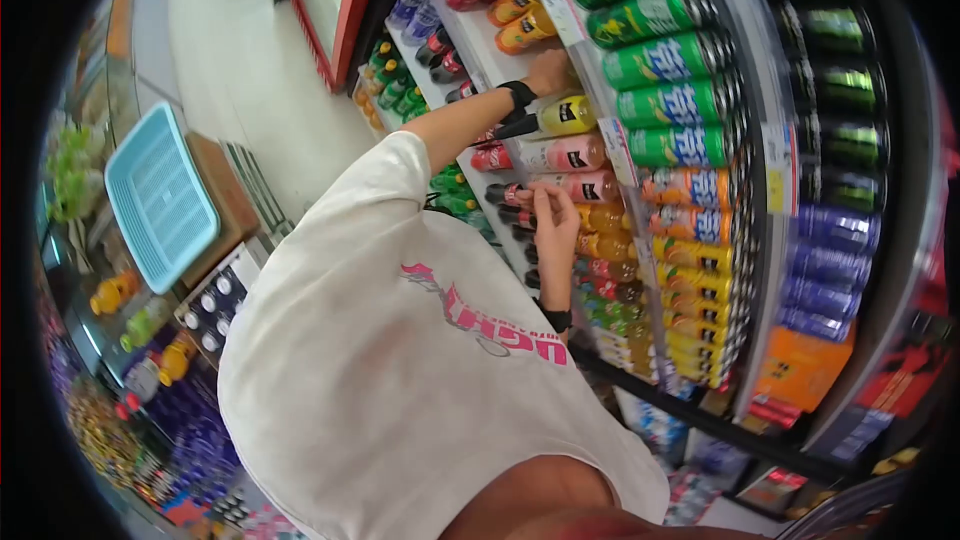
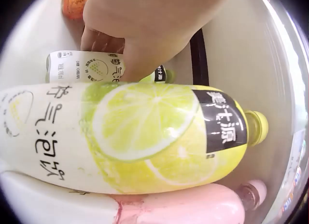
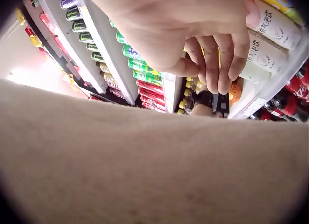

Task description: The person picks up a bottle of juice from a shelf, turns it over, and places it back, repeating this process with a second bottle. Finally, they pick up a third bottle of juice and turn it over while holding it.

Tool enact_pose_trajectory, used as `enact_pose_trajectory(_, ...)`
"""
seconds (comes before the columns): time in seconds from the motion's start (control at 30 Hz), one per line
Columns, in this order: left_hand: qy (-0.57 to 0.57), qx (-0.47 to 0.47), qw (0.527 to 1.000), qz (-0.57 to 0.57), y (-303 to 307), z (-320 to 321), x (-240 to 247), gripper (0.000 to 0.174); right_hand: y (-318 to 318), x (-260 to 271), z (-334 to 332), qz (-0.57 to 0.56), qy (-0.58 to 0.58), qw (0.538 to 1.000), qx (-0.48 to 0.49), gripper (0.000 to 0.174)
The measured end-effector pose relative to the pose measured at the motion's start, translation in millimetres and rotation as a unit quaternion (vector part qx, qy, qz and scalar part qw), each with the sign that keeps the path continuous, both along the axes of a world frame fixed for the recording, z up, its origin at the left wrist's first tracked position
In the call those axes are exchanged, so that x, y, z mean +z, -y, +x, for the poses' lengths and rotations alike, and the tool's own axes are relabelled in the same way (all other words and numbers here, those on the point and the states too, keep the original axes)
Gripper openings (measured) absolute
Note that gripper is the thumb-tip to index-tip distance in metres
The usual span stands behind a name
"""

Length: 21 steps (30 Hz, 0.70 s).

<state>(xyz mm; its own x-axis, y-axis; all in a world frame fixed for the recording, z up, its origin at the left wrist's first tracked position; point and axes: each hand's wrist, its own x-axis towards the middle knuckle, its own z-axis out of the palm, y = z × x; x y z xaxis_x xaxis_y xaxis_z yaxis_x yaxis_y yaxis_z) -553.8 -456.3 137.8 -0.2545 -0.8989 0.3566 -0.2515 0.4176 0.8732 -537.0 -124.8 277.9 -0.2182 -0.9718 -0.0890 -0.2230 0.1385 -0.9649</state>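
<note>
My left hand (image 1: 548, 72) reaches into the bottle shelf, between orange drink bottles (image 1: 525, 30) and a yellow lemon drink bottle (image 1: 568, 116). In the left wrist view, that hand (image 2: 149, 28) grips a white-labelled grape drink bottle (image 2: 72, 67), thumb on the near side; the hand hides the bottle's middle. A large lemon drink bottle (image 2: 154, 137) lies across the view in front of it, beside a pink bottle (image 2: 183, 207). My right hand (image 1: 553, 230) hovers by the pink drink bottles (image 1: 580, 153). Its fingers (image 3: 211, 60) hang loosely curled, holding nothing.
Green cans (image 1: 655, 60) line the shelf above, and dark cans (image 1: 845, 85) stand higher. Cola bottles (image 1: 440, 50) stand on the level below. A shelf price rail (image 1: 615, 150) runs across the front. Behind me are a blue basket (image 1: 165, 110) and stacked goods.
</note>
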Motion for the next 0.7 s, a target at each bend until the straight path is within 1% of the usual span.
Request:
enact_pose_trajectory(0.03,-0.041,0.003,0.999,-0.028,5,-17,-12,0.064,-2,8,9,0.04,-0.022,0.999,0.001,0.02)
enact_pose_trajectory(0.07,-0.077,0.005,0.995,-0.062,15,-35,-27,0.062,-2,9,13,0.048,-0.033,0.998,0.021,0.02)
enact_pose_trajectory(0.17,-0.206,-0.034,0.975,-0.08,18,-52,-27,0.057,-7,5,18,0.07,-0.05,0.994,0.068,0.021)
enact_pose_trajectory(0.2,-0.244,-0.062,0.962,-0.11,11,-42,-13,0.054,-7,5,19,0.073,-0.049,0.994,0.071,0.021)
enact_pose_trajectory(0.23,-0.28,-0.091,0.945,-0.139,0,-21,13,0.052,-8,5,20,0.077,-0.047,0.993,0.071,0.021)
enact_pose_trajectory(0.27,-0.317,-0.122,0.926,-0.166,-8,-10,25,0.05,-11,6,20,0.082,-0.045,0.993,0.068,0.021)
enact_pose_trajectory(0.33,-0.298,-0.164,0.932,-0.128,0,-11,11,0.049,-15,2,15,0.085,-0.051,0.994,0.054,0.021)
enact_pose_trajectory(0.4,-0.296,-0.204,0.927,-0.111,8,-21,4,0.06,-18,-1,12,0.079,-0.044,0.995,0.045,0.021)
enact_pose_trajectory(0.43,-0.299,-0.22,0.921,-0.116,15,-21,3,0.074,-19,0,13,0.089,-0.06,0.993,0.042,0.02)
enact_pose_trajectory(0.53,-0.329,-0.302,0.895,0.007,20,-19,4,0.092,-22,-4,14,0.104,-0.056,0.993,0.03,0.02)
enact_pose_trajectory(0.57,-0.355,-0.332,0.872,0.063,24,-22,3,0.092,-23,-6,14,0.113,-0.049,0.992,0.026,0.02)
enact_pose_trajectory(0.63,-0.36,-0.32,0.876,0.035,32,-35,-6,0.089,-25,-10,15,0.125,-0.057,0.99,0.025,0.02)
enact_pose_trajectory(0.67,-0.336,-0.275,0.9,-0.047,36,-41,-10,0.087,-25,-12,15,0.134,-0.061,0.989,0.027,0.02)
enact_pose_trajectory(0.7,-0.287,-0.253,0.92,-0.079,35,-37,-13,0.084,-25,-12,15,0.139,-0.057,0.988,0.035,0.02)
